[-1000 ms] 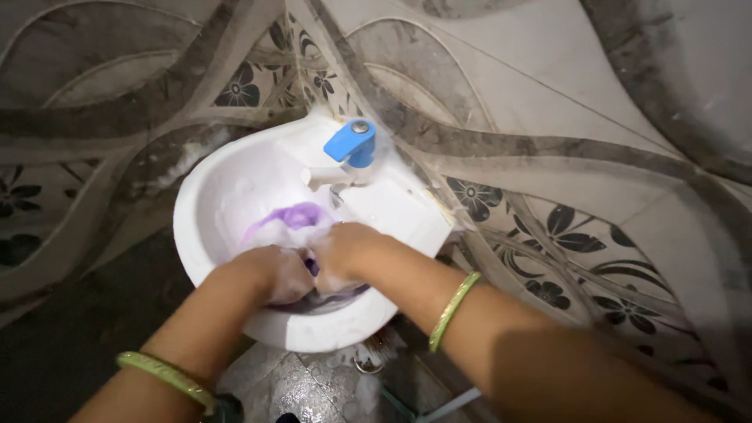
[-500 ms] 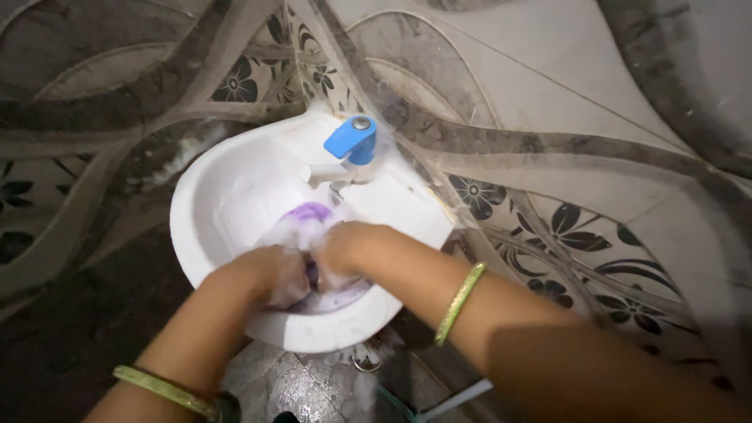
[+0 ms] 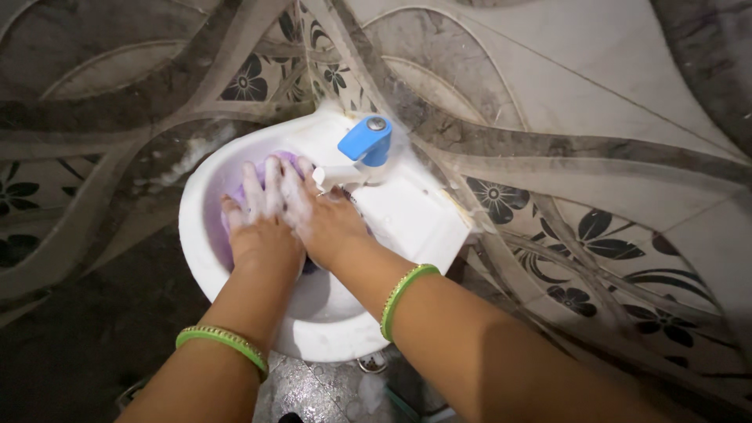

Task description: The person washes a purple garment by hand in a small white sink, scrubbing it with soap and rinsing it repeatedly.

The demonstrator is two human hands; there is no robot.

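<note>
Patterned wall tiles point(image 3: 595, 102), glossy, grey-beige with curved bands and dark flower prints, grimy in places. White basin point(image 3: 407, 223), smooth rounded bowl mounted in the corner, wet. Blue tap handle point(image 3: 365, 141), plastic, on a white spout. Purple cloth point(image 3: 235, 196), soft, soapy, lying high against the bowl's back-left wall. Left hand point(image 3: 262, 223) flat, fingers spread wide, foam-coated, pressing on cloth. Right hand point(image 3: 325, 219) flat beside it, touching, fingers extended, pressing too. Thin green bangles point(image 3: 401, 294) on both wrists. Versus half a second earlier: hands then bunched low in the bowl gripping cloth; now slid up toward the tap, opened flat.
</note>
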